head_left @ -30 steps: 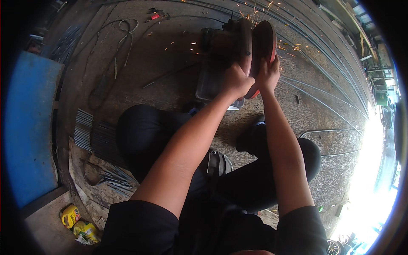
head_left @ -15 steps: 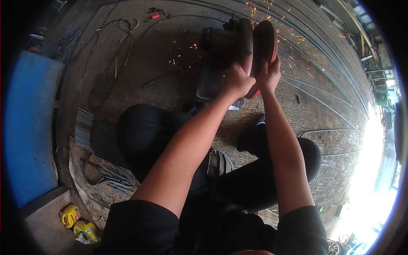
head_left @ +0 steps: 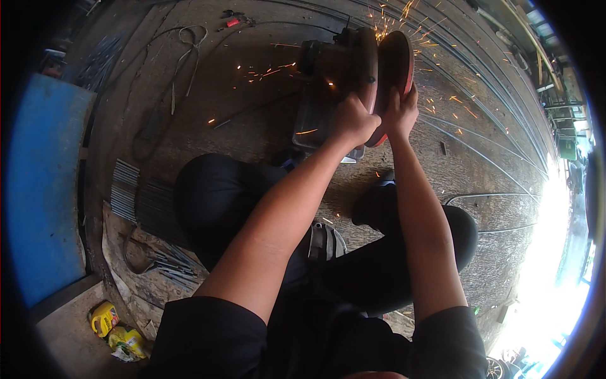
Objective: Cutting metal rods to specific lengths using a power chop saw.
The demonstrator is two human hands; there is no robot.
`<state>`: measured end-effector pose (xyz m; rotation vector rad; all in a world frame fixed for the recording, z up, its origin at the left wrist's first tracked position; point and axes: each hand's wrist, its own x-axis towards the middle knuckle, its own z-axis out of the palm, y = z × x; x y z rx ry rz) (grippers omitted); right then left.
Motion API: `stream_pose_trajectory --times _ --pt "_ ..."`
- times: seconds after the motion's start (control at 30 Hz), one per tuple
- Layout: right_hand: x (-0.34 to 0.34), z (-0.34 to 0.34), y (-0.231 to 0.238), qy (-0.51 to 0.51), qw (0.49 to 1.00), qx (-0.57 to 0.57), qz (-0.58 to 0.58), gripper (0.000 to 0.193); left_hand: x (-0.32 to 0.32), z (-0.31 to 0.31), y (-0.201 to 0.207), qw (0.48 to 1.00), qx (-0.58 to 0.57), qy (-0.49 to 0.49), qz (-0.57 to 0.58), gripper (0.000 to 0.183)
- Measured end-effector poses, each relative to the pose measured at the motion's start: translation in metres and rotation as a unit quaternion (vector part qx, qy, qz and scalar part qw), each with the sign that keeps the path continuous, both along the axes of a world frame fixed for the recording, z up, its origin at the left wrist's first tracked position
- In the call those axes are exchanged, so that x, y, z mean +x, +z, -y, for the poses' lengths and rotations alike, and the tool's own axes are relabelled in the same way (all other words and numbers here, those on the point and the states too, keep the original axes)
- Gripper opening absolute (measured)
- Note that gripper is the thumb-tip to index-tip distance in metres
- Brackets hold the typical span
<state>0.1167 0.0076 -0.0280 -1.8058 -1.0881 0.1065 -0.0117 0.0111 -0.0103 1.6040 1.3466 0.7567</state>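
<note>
Left hand (head_left: pixel 356 120), upper centre of frame, is closed on the lower part of the curved guard (head_left: pixel 368 69) of a power machine (head_left: pixel 325 60) on the floor (exactly what the palm wraps is hidden). Right hand (head_left: pixel 401 115), just beside it, appears to grip the lower right edge of a round red-rimmed part (head_left: pixel 396 60); fingers against the rim, thumb not clear.

Sparks (head_left: pixel 382 35) spray at the machine's top, with a scatter to its left. Reading: abrasive work under way, this pass unfinished. Contact point and workpiece are out of sight between the round shapes, so depth reached cannot be told.

Short rods (head_left: pixel 125 191) lie in a neat row at frame left; loose pieces (head_left: pixel 173 265) sit below, lower left. Possibly lengths already done, though nothing shows they came off this machine. Long rods (head_left: pixel 486 101) sweep across upper right, uncut as far as visible; if these are stock, much remains. Final count: cannot tell.
</note>
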Motion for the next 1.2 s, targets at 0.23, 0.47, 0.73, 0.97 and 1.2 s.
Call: stream_pose_trajectory --times 0.23,0.47,0.73,0.97,1.2 --pt "0.0016 -0.0008 -0.0035 0.0 1.0 0.006 -0.004 0.053 0.0003 0.0005 -0.0018 0.999 0.024 0.008 0.021 0.047" --pt "0.0008 -0.0014 -0.0043 -0.014 0.999 0.014 0.025 0.054 -0.0008 0.0026 0.0046 0.999 0.025 0.017 0.018 0.045" --pt "0.0009 -0.0007 -0.0043 -0.009 1.0 0.004 0.005 0.053 -0.0007 0.0018 0.0026 0.999 0.026 0.013 0.021 0.043" --pt "0.0007 -0.0008 -0.0047 -0.011 1.0 0.008 0.013 0.052 -0.0001 0.0018 0.0004 0.999 0.037 0.016 0.018 0.043" --pt "-0.0023 0.0003 -0.0035 -0.025 0.999 0.026 0.035 0.051 0.0 0.0023 0.0003 0.998 0.037 0.019 0.044 0.043"
